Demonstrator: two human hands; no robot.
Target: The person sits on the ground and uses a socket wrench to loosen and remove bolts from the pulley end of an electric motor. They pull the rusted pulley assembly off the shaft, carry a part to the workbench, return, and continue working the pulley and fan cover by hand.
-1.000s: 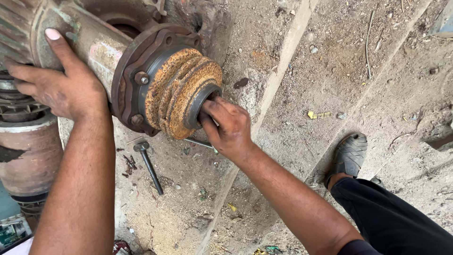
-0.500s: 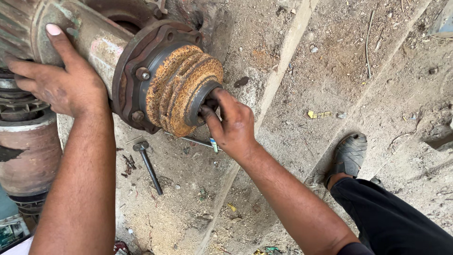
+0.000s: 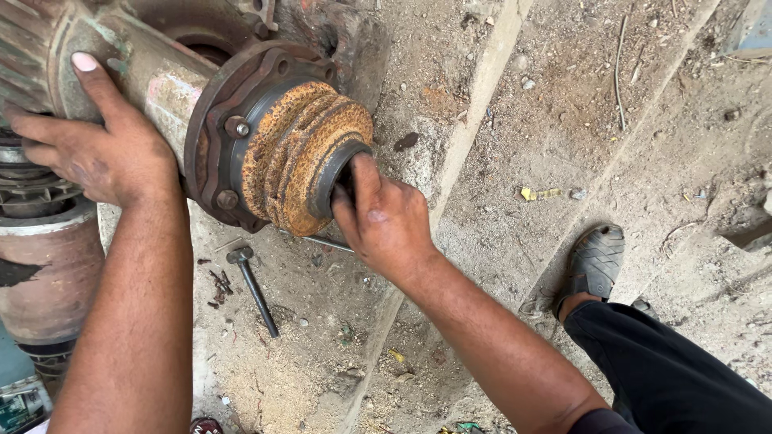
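A heavy rusty motor housing [image 3: 153, 80] lies on its side at the upper left, ending in a bolted flange [image 3: 221, 137] and an orange, rust-caked grooved pulley [image 3: 297, 153]. My left hand [image 3: 100, 153] lies flat on top of the housing, fingers spread. My right hand [image 3: 386, 217] is at the pulley's dark grey hub [image 3: 334, 173], fingers curled around its rim and reaching into the bore. What the fingertips hold inside is hidden.
A long bolt [image 3: 253, 285] lies on the dusty concrete floor below the pulley, beside small metal bits. A thin rod [image 3: 326, 241] shows under my right hand. A second rusty cylinder [image 3: 44, 273] stands at the left. My sandalled foot [image 3: 595, 261] and dark trouser leg are at the lower right.
My right hand has shifted on the hub, its fingers reaching further up over the rim and into the bore. The left hand has stayed on the housing.
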